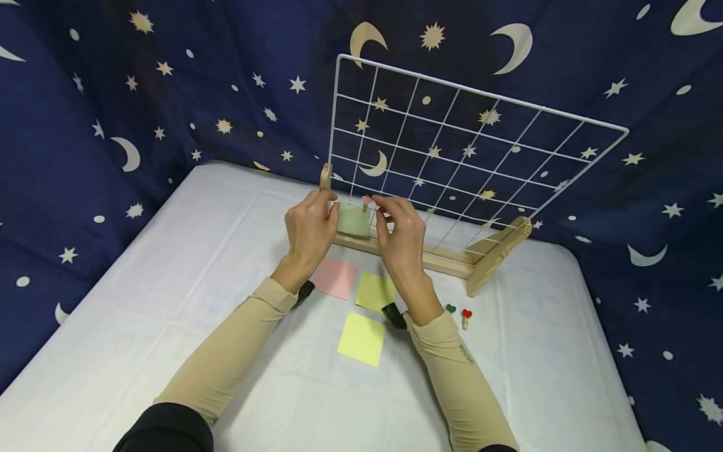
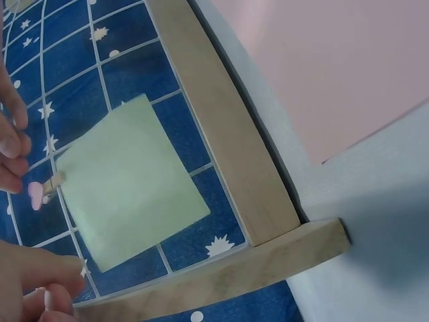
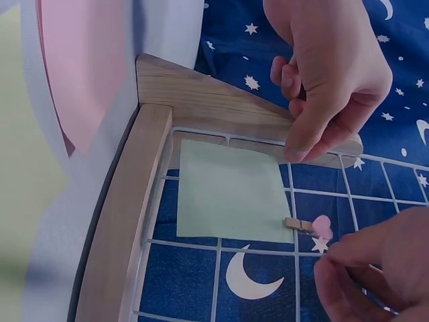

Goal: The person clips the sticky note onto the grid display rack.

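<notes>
A pale green paper note point(image 1: 353, 219) lies against the white wire grid point(image 3: 258, 252), low at its left end. A small wooden clothespin with a pink heart point(image 3: 322, 227) grips the note's edge at a grid wire. My right hand point(image 1: 402, 232) is beside the clothespin, its fingertips just apart from the heart with nothing between them. At the note's upper left corner is my left hand point(image 1: 310, 227), with thumb and forefinger slightly parted. The left thumb point(image 2: 67, 270) shows close to the note's corner in the left wrist view, and no paper lies between the fingers.
The grid stands in a wooden base point(image 1: 446, 263) with side feet. In front lie a pink note point(image 1: 336, 278), an olive-yellow note point(image 1: 375, 292) and a bright yellow note point(image 1: 361, 339). Clothespins with a green heart point(image 1: 450, 308) and a red heart point(image 1: 466, 314) lie at the right.
</notes>
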